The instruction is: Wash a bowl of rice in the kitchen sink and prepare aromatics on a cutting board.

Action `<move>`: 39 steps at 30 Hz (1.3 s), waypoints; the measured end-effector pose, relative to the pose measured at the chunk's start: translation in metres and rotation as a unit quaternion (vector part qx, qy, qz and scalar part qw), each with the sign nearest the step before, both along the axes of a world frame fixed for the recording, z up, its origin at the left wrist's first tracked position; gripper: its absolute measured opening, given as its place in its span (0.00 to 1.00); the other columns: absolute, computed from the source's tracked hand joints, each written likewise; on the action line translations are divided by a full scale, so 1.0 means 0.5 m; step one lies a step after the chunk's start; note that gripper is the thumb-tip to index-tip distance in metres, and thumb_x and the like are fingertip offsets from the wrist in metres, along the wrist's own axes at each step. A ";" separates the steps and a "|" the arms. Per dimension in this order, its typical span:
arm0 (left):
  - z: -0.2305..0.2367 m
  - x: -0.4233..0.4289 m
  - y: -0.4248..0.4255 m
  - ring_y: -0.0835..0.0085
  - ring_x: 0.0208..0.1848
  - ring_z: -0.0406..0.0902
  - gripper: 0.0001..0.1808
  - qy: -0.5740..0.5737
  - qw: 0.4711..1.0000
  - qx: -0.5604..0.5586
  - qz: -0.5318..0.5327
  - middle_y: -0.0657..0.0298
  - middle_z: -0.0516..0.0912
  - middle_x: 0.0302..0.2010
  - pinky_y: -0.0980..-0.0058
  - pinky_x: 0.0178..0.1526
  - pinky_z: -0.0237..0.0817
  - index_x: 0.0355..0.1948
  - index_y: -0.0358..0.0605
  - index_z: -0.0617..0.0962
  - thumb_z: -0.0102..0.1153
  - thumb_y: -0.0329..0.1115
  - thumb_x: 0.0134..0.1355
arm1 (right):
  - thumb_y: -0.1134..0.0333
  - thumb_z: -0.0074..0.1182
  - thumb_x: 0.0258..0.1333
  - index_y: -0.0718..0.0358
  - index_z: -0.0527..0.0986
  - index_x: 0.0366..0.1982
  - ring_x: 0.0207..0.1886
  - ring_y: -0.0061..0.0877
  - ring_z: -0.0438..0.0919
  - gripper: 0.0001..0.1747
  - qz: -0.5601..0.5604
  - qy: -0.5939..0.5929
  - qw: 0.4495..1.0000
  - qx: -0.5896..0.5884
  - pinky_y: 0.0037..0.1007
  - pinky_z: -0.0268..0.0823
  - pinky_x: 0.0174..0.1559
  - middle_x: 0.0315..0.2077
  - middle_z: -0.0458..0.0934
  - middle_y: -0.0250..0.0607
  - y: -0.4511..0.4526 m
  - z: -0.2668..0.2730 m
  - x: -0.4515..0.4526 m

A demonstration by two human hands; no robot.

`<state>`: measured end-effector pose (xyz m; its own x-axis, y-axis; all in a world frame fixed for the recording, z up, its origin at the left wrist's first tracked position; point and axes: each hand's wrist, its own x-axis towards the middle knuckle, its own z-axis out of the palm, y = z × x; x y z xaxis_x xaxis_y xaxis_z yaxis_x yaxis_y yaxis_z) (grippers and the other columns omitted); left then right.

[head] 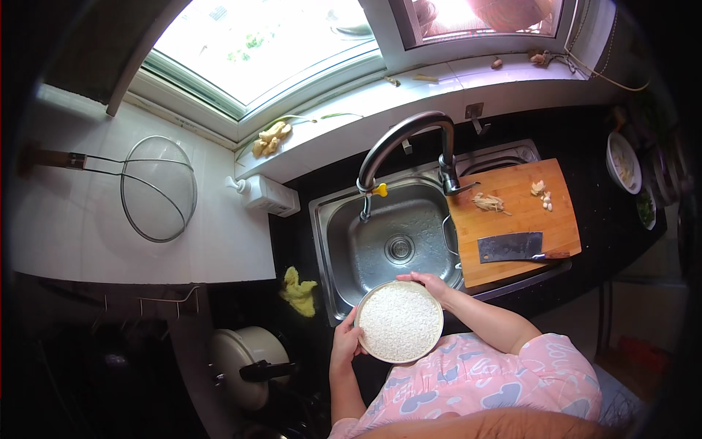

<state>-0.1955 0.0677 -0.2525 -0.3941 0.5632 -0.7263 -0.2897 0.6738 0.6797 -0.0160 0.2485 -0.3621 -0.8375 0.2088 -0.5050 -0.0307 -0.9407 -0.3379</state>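
Both hands hold a round, pale-rimmed bowl of white rice grains (400,322) at the near edge of the stainless steel sink (351,247). My left hand (346,339) grips its left side, thumb at the rim. Against the far right rim rests my right hand (430,286), its fingers reaching over the sink's near edge. Above the basin arches a metal faucet (406,123) with a yellow tab. On the wooden cutting board (521,219), right of the basin, lie a cleaver (510,247), shredded ginger-like pieces (490,203) and garlic cloves (545,198).
A yellow cloth (299,292) lies left of the sink, near a white pump bottle (269,195). A pressure cooker (249,362) stands at lower left. A mesh strainer (159,189) hangs on the tiled wall. Ginger (271,138) rests on the sill; a white bowl (624,163) is far right.
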 end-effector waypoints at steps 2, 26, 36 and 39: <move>0.006 -0.004 -0.002 0.77 0.08 0.67 0.40 0.007 1.000 -0.009 -0.007 0.60 0.77 0.18 0.80 0.09 0.56 0.67 0.47 0.64 0.44 0.20 0.47 | 0.60 0.32 0.70 0.70 0.66 0.59 0.57 0.32 0.73 0.25 -0.014 0.011 1.000 0.009 0.33 0.63 0.61 0.55 0.72 0.50 -0.014 -0.021 -0.002; -0.023 -0.011 -0.044 0.81 0.12 0.70 0.32 0.009 0.999 0.015 0.032 0.64 0.79 0.24 0.81 0.10 0.58 0.65 0.46 0.68 0.46 0.23 0.56 | 0.60 0.38 0.70 0.67 0.72 0.54 0.51 0.27 0.77 0.22 -0.008 -0.058 0.993 0.099 0.29 0.68 0.54 0.50 0.77 0.43 -0.053 -0.025 -0.005; -0.034 -0.008 -0.045 0.84 0.13 0.69 0.25 0.035 0.998 0.026 0.046 0.66 0.79 0.24 0.83 0.11 0.57 0.63 0.43 0.69 0.47 0.28 0.63 | 0.61 0.39 0.70 0.67 0.73 0.52 0.47 0.26 0.79 0.20 -0.005 -0.066 0.994 0.091 0.28 0.71 0.50 0.46 0.79 0.41 -0.056 -0.047 -0.008; -0.039 -0.010 -0.048 0.85 0.14 0.70 0.25 0.042 0.998 0.029 0.039 0.66 0.79 0.25 0.83 0.11 0.58 0.63 0.43 0.70 0.47 0.28 0.63 | 0.62 0.39 0.69 0.67 0.74 0.52 0.47 0.26 0.78 0.20 -0.008 -0.068 0.994 0.087 0.29 0.70 0.51 0.46 0.79 0.42 -0.057 -0.052 -0.008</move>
<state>-0.2003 0.0437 -0.2720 -0.4954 0.5693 -0.6561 -0.2804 0.6100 0.7411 -0.0202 0.2199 -0.3881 -0.7594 0.3155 -0.5690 0.0120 -0.8676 -0.4971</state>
